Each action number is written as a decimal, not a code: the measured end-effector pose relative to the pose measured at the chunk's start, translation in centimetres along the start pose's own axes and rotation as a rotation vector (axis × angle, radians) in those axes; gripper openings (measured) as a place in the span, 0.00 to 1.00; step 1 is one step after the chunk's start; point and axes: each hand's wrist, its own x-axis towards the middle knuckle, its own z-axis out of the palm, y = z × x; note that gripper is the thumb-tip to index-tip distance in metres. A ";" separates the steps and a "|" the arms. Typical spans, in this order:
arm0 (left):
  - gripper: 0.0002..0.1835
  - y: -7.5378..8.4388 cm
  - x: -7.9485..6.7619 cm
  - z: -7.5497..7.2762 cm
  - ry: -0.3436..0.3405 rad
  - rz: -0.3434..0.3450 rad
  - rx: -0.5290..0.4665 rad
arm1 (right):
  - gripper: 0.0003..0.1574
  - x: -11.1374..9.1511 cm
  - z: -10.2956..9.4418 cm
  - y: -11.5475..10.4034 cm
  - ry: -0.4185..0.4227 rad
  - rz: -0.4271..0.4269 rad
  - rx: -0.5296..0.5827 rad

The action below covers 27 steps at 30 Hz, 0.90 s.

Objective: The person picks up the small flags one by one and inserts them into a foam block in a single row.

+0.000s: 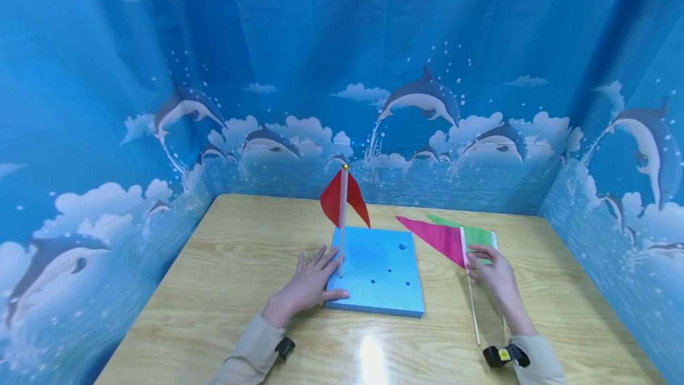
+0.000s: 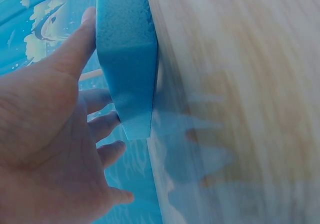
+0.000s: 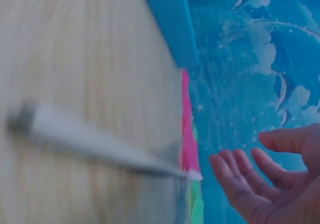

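Observation:
My left hand (image 1: 307, 287) rests with spread fingers on the left edge of a blue foam board (image 1: 385, 299). Beside these fingers, a red flag (image 1: 332, 199) stands upright on a stick set into the board. In the left wrist view the thumb and fingers lie along the side of the foam board (image 2: 127, 59). My right hand (image 1: 494, 275) hovers at the pink flag (image 1: 438, 239), which lies on the table. The right wrist view shows its fingers apart from the pink flag (image 3: 187, 119), with nothing between them. A green flag (image 1: 475, 236) lies partly behind the pink one.
Several holes of different sizes dot the foam board, the largest hole (image 1: 402, 246) near its far right corner. The wooden table (image 1: 224, 266) backs onto a blue dolphin-print curtain (image 1: 342, 76) on three sides. Both wrists wear black straps.

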 end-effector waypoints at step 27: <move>0.47 -0.2 0.1 0.1 -0.005 -0.002 -0.019 | 0.24 0.5 -0.7 2.1 -0.190 0.196 -0.359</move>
